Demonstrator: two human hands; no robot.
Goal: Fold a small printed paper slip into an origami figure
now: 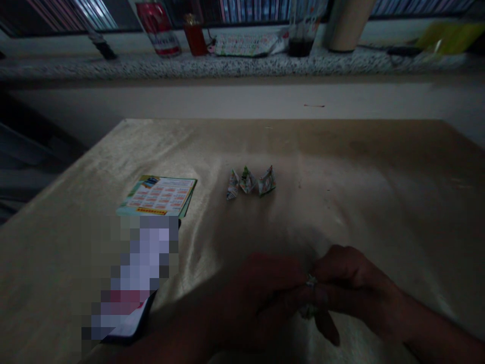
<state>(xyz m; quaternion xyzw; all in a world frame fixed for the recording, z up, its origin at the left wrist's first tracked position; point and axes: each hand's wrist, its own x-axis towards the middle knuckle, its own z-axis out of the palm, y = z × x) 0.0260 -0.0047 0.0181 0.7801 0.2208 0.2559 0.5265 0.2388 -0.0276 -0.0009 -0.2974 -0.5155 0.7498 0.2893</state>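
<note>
Both of my hands meet low in the view, right of the middle, above the table. Between their fingertips is a small piece of folded printed paper, mostly covered by the fingers. My left hand is closed on its left side, dark and slightly blurred. From the right, my right hand pinches the same paper, with one finger pointing down below it. Farther off on the table stand small folded paper pieces: a narrow one, one with a green tip and a wider one.
A cream-covered table reaches to the wall. At left lie printed cards and a phone, its screen mostly pixelated. On the stone sill stand a red can, a red bottle and a glass with dark liquid.
</note>
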